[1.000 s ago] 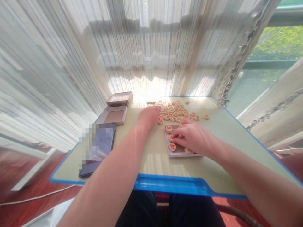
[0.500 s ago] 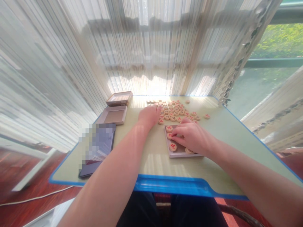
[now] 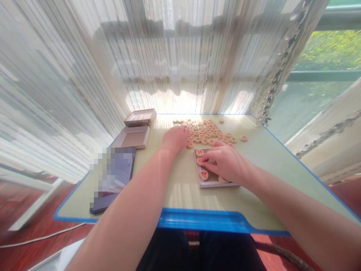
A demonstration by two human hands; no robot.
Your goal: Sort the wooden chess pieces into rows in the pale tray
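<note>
My right hand (image 3: 224,160) is over a shallow box (image 3: 220,184). Its thumb and fingertips close at the edge of a round wooden Chinese chess piece (image 3: 199,161) with a red character. Above that piece in the box sits another chess piece (image 3: 199,152), and below it lies a third chess piece (image 3: 203,175). Part of one more chess piece (image 3: 223,180) shows beneath my right hand. My left hand (image 3: 175,140) is curled closed at the left side of the spread chess pieces (image 3: 208,134). Whatever its fingers hold, if anything, is hidden.
At the table's left stand an open shallow box (image 3: 134,137) and, behind it, another box (image 3: 140,116). A dark tablet (image 3: 120,169), partly pixelated, lies beside my left forearm. The table (image 3: 180,192) has a blue rim. Sheer curtains (image 3: 180,56) hang behind it.
The whole view has shifted slightly, so everything appears a little further left. My right hand stays at the same piece in the box, and my left hand remains beside the spread pieces.
</note>
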